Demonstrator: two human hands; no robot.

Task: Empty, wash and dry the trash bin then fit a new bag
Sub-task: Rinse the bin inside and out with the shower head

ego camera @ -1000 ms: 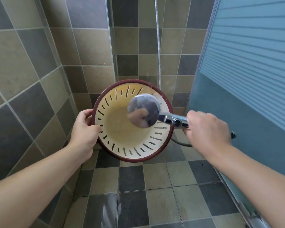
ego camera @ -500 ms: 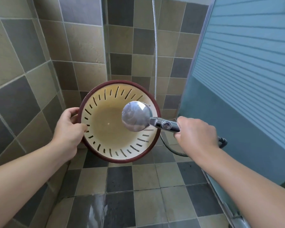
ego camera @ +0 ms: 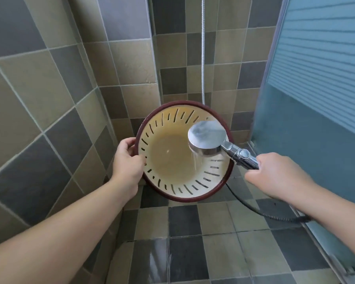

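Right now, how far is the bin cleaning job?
Emptying looks done: the trash bin holds only water. Washing is in hand: the left hand grips its rim while the right hand holds the shower head, water running into the bin. Drying and fitting a new bag are left; no bag is visible.

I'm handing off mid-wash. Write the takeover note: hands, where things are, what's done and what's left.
Left hand grips the trash bin by its dark red rim, held tilted over the tiled shower floor, opening toward the camera.
Right hand holds the shower head by its handle, over the bin's right side; water runs into the bin.
Done: bin empty of trash, rinse under way.
Left: finish rinsing, pour out the water, dry, fit a new bag. No bag or cloth is in view.
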